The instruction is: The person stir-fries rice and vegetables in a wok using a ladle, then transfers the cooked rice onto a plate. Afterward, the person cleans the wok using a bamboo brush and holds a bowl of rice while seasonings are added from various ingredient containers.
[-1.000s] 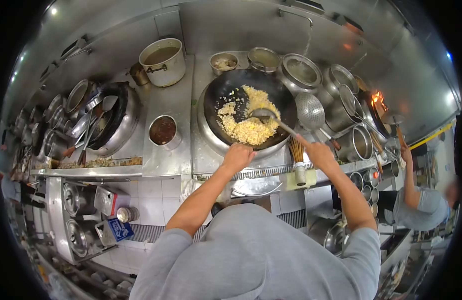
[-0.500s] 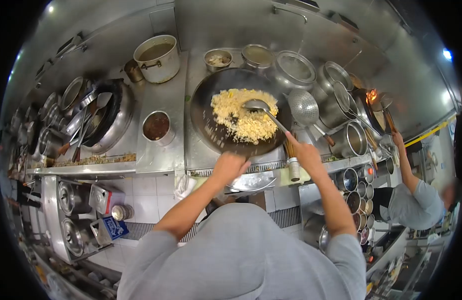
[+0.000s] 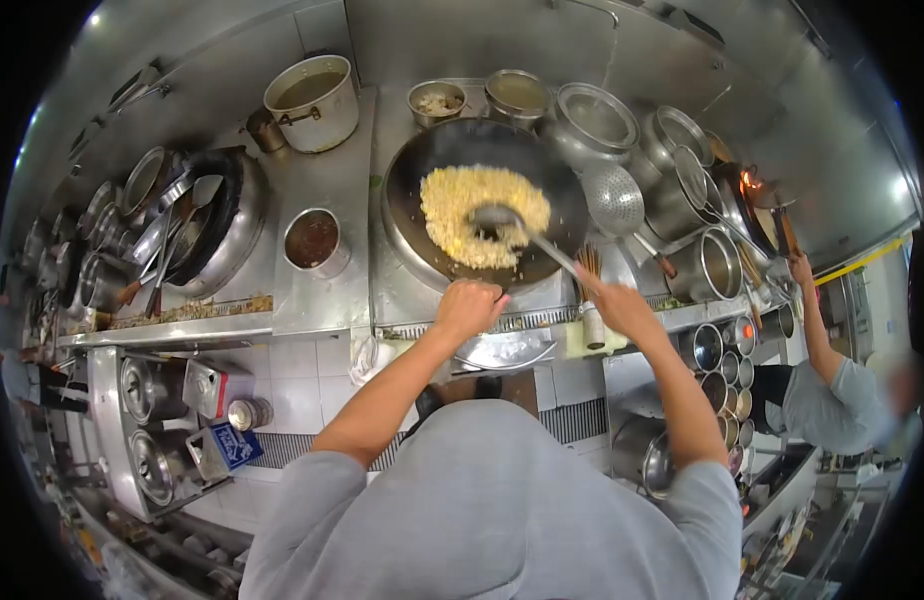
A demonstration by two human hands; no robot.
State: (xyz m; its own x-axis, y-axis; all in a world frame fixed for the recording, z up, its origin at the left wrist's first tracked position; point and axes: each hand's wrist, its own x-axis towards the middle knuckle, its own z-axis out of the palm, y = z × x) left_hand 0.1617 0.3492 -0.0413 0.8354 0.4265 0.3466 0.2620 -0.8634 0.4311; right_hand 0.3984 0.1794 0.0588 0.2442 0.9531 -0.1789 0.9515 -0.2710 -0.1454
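A dark wok sits on the burner in front of me, with yellow fried rice spread across its bottom. At its near rim my left hand is closed on the wok's edge; whatever grip lies under the fingers is hidden. My right hand is wrapped around the handle of a metal ladle, whose blurred bowl rests among the rice near the wok's middle. Beside the right hand stands a metal cup holding a bundle of thin sticks.
A perforated skimmer lies right of the wok. A large pot and a container of reddish-brown sauce stand on the left. Several metal bowls line the back. At the far right, a co-worker reaches toward a flaming wok.
The ladle has shifted slightly down and left in the wok. Rice that was tossed and scattered in the air now lies gathered in the wok. My left hand stays at the rim.
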